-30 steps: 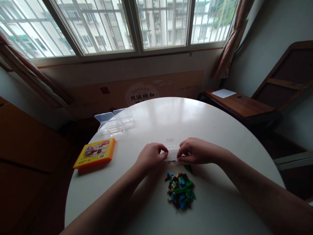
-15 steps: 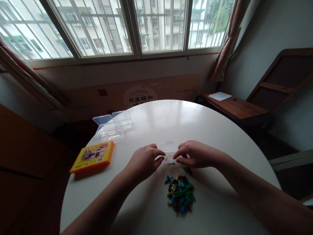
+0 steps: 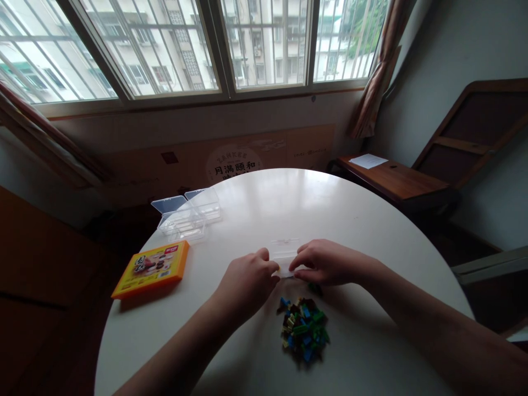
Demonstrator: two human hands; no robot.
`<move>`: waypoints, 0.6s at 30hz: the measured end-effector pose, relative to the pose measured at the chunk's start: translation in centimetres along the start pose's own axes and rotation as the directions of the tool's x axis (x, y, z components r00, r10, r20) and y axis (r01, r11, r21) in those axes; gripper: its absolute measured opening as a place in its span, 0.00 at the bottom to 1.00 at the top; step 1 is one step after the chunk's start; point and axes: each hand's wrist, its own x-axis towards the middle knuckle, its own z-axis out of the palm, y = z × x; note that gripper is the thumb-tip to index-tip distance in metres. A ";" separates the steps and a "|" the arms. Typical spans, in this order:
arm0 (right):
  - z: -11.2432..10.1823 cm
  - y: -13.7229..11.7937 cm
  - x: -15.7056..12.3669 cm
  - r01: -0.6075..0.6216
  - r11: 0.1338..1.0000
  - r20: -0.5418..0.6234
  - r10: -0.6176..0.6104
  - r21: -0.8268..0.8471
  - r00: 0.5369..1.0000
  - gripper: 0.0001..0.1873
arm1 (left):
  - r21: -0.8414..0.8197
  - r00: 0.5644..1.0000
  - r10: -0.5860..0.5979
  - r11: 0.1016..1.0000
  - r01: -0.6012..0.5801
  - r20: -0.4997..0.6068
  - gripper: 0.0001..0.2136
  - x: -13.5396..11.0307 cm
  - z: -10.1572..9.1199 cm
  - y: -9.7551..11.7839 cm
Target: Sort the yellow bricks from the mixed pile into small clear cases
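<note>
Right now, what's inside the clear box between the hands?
A yellow piece at the clear box's left end, partly covered by the left hand; held or loose, can't tell. Right hand partly covers the other end.

Yellow bit [image 3: 279,269] mostly hidden by left hand [image 3: 249,279], too small for identification

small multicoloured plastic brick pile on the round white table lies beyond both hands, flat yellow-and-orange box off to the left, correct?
Not beyond: the head view shows the small multicoloured plastic brick pile nearer the camera than the left hand and right hand. It is on the round white table, with the flat yellow-and-orange box to the left.
</note>
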 end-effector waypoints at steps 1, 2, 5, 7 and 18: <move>0.0 0.0 0.0 0.002 1.000 -0.002 -0.002 -0.001 1.000 0.13 | -0.002 1.000 -0.003 1.000 0.003 -0.004 0.10 0.0 0.0 0.1; 0.0 0.0 0.0 0.006 1.000 -0.004 -0.006 -0.003 1.000 0.13 | -0.008 1.000 -0.007 1.000 0.007 -0.006 0.10 0.1 0.1 0.1; 0.1 0.1 -0.1 0.015 1.000 -0.013 -0.015 -0.009 1.000 0.13 | -0.029 1.000 -0.026 0.999 0.026 -0.009 0.10 0.2 0.2 0.3; 0.2 0.2 0.0 0.022 1.000 -0.020 -0.022 -0.014 1.000 0.13 | -0.033 0.999 -0.034 0.999 0.034 -0.006 0.10 0.3 0.4 0.4; 0.6 0.0 0.5 0.044 0.998 -0.078 -0.049 -0.053 0.996 0.12 | -0.057 0.999 -0.027 0.998 0.024 -0.037 0.11 0.7 1.5 0.6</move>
